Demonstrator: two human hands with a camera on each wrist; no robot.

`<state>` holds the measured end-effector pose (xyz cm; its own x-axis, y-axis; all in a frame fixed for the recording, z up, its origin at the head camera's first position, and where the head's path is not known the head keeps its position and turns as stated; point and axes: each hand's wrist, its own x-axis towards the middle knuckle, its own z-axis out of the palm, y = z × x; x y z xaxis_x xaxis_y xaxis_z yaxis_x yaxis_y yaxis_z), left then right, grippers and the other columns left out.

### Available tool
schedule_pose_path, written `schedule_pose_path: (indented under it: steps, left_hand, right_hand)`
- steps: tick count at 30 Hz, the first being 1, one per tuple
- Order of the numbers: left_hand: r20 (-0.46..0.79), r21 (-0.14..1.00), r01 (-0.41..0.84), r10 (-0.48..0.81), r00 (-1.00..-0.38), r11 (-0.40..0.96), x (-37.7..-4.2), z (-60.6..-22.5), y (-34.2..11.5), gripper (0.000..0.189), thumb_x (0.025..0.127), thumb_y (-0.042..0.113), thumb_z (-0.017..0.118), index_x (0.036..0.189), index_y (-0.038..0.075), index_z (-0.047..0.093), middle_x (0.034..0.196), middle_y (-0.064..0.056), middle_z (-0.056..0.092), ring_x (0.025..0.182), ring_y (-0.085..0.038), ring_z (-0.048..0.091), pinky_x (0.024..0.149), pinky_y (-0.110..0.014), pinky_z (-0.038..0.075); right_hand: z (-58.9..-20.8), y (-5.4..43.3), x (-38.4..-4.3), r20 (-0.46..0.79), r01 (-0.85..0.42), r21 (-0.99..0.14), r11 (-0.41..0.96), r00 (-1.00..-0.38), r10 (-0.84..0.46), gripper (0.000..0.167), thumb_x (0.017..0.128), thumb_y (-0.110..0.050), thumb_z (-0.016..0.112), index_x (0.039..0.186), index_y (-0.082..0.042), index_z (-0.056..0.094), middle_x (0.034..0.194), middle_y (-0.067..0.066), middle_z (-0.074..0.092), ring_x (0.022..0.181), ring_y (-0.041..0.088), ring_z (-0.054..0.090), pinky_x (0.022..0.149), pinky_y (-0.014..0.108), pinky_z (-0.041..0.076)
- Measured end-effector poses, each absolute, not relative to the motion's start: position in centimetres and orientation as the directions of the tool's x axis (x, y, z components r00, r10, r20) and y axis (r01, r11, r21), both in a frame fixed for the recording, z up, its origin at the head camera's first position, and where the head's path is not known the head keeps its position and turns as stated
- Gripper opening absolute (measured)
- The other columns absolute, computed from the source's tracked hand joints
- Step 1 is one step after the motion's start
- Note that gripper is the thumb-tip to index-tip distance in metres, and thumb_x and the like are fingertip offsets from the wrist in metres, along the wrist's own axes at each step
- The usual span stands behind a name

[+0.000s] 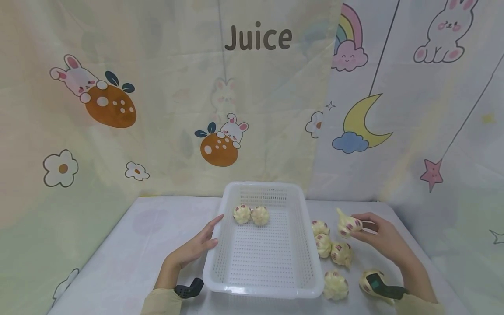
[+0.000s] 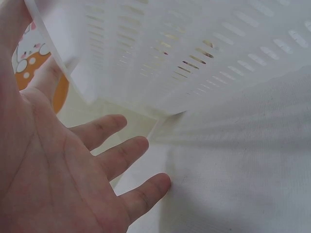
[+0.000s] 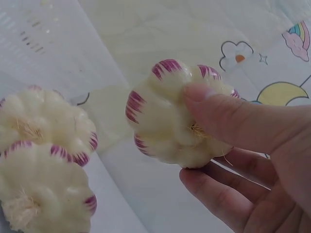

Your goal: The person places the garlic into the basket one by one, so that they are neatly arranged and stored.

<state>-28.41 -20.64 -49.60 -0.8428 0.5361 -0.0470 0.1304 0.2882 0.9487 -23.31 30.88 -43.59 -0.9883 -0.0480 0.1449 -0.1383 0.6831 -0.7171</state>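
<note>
In the head view my right hand (image 1: pixel 379 232) pinches a garlic bulb (image 1: pixel 348 224) with purple streaks, raised beside the basket. The right wrist view shows the thumb across the root end of this garlic bulb (image 3: pixel 167 116) and the other fingers underneath. My left hand (image 1: pixel 197 247) touches the left rim of the white plastic basket (image 1: pixel 263 290). Seen from the left wrist, that hand (image 2: pixel 58 155) has its fingers spread, with the thumb up at the basket rim. Two garlic bulbs (image 1: pixel 251 215) sit side by side toward the far end inside the basket.
More garlic bulbs (image 1: pixel 323 246) lie on the white table (image 1: pixel 118 245) along the basket's right side. Another bulb (image 1: pixel 370 282) is partly covered by the right wrist camera. A printed curtain (image 1: pixel 165 96) hangs behind the table's far edge.
</note>
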Motion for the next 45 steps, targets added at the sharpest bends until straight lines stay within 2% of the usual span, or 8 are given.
schedule_pose_path:
  steps: [13,15,19,21,26,32,37,45]
  left_hand:
    - [-0.050,0.947,0.127,0.530,-0.847,0.293,-28.6,-49.9,-20.7,0.068,0.093,0.039,0.054,0.147,0.048,0.013,0.159,-0.005,0.013,0.144,-0.040,0.019,0.103,-0.072,0.023]
    - [-0.050,0.948,0.128,0.532,-0.845,0.292,-28.5,-49.9,-20.7,0.068,0.093,0.040,0.054,0.147,0.048,0.013,0.159,-0.005,0.013,0.144,-0.040,0.019,0.103,-0.072,0.023]
    - [-0.050,0.948,0.128,0.533,-0.845,0.292,-28.5,-49.9,-20.7,0.068,0.093,0.041,0.053,0.147,0.047,0.013,0.159,-0.006,0.013,0.143,-0.041,0.020,0.103,-0.072,0.023]
    - [-0.050,0.948,0.128,0.531,-0.846,0.293,-28.6,-49.9,-20.6,0.068,0.093,0.041,0.053,0.147,0.047,0.013,0.159,-0.006,0.014,0.143,-0.042,0.021,0.102,-0.072,0.023]
    - [-0.051,0.945,0.128,0.523,-0.851,0.301,-28.6,-49.9,-20.6,0.068,0.093,0.040,0.053,0.147,0.048,0.013,0.159,-0.005,0.012,0.144,-0.041,0.017,0.103,-0.073,0.021]
    - [-0.053,0.947,0.125,0.528,-0.848,0.296,-28.7,-50.0,-20.6,0.068,0.094,0.039,0.053,0.147,0.048,0.013,0.160,-0.004,0.010,0.145,-0.041,0.015,0.103,-0.072,0.020]
    - [-0.054,0.950,0.121,0.532,-0.845,0.288,-28.5,-49.7,-20.7,0.069,0.093,0.039,0.054,0.148,0.046,0.013,0.160,-0.005,0.011,0.145,-0.040,0.015,0.104,-0.072,0.021]
    - [-0.063,0.947,0.113,0.518,-0.853,0.302,-28.5,-49.6,-20.6,0.068,0.094,0.038,0.053,0.148,0.045,0.013,0.159,-0.007,0.015,0.143,-0.042,0.021,0.103,-0.072,0.023]
  right_hand:
    - [-43.1,28.7,-23.3,0.180,-0.185,-0.717,0.672,-0.981,-0.078,0.049,0.084,-0.040,0.070,0.120,-0.009,0.057,0.131,0.016,0.056,0.117,0.039,0.056,0.083,0.038,0.055]
    - [-43.0,28.3,-23.3,0.190,-0.193,-0.715,0.672,-0.979,-0.079,0.048,0.084,-0.041,0.070,0.119,-0.010,0.058,0.128,0.014,0.058,0.115,0.032,0.059,0.084,0.035,0.055]
    - [-43.0,27.4,-23.3,0.206,-0.213,-0.717,0.663,-0.974,-0.090,0.047,0.083,-0.041,0.071,0.118,-0.012,0.060,0.123,0.010,0.061,0.105,0.003,0.062,0.085,0.029,0.054]
    - [-42.9,27.0,-23.2,0.205,-0.216,-0.717,0.662,-0.974,-0.095,0.047,0.082,-0.042,0.072,0.117,-0.013,0.060,0.122,0.010,0.062,0.102,-0.002,0.061,0.084,0.029,0.054]
    - [-42.7,26.1,-23.1,0.193,-0.214,-0.725,0.655,-0.976,-0.104,0.047,0.080,-0.043,0.073,0.115,-0.014,0.062,0.122,0.009,0.062,0.106,0.017,0.065,0.084,0.030,0.055]
    - [-42.9,25.5,-23.2,0.182,-0.232,-0.773,0.591,-0.973,-0.143,0.045,0.080,-0.037,0.075,0.116,-0.013,0.061,0.124,0.010,0.061,0.106,0.018,0.066,0.083,0.029,0.055]
    - [-42.9,24.5,-23.1,0.158,-0.227,-0.810,0.541,-0.972,-0.172,0.050,0.080,-0.034,0.075,0.122,-0.011,0.058,0.124,0.013,0.060,0.111,0.032,0.063,0.082,0.029,0.055]
    - [-42.8,22.8,-23.1,0.139,-0.226,-0.822,0.523,-0.970,-0.200,0.054,0.079,-0.036,0.075,0.126,-0.016,0.056,0.123,0.008,0.062,0.111,0.027,0.062,0.084,0.029,0.054]
